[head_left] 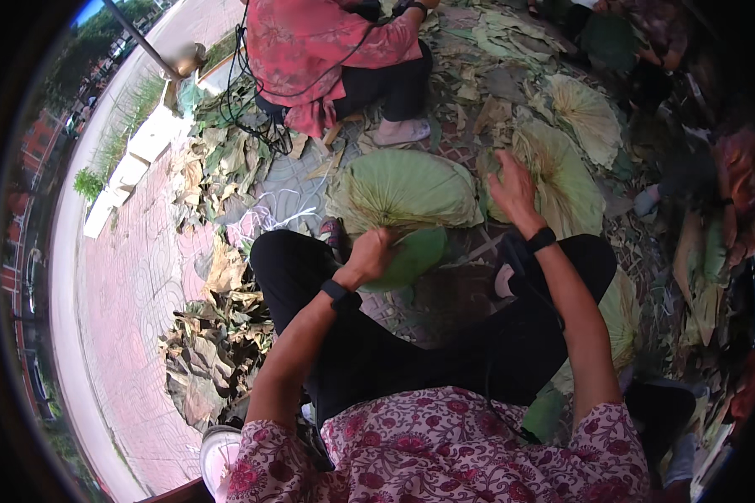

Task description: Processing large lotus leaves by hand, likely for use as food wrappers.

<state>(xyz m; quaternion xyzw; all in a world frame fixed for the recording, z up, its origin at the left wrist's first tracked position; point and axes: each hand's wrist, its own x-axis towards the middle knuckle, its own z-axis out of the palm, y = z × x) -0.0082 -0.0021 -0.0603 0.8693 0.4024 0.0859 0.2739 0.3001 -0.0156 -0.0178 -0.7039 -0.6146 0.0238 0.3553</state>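
Between my knees my left hand (371, 256) is closed in a fist at the edge of a green lotus leaf (421, 251). Just beyond the fist lies a broad, folded, pale green lotus leaf (415, 186), its veins running together near my fingers. My right hand (514, 191) is over the near-left edge of a dried, yellowish-green lotus leaf (562, 180), fingers apart and slightly bent. I cannot tell whether its fingertips touch that leaf. Dark bands sit on both my wrists.
Another person in a red patterned shirt (310, 59) squats ahead, with black cables hanging behind. Brown dried leaves (201, 360) are heaped by my left knee. White string (277, 214) lies on the paving. More people and leaf piles are at the right, beside a spread pale leaf (585, 117).
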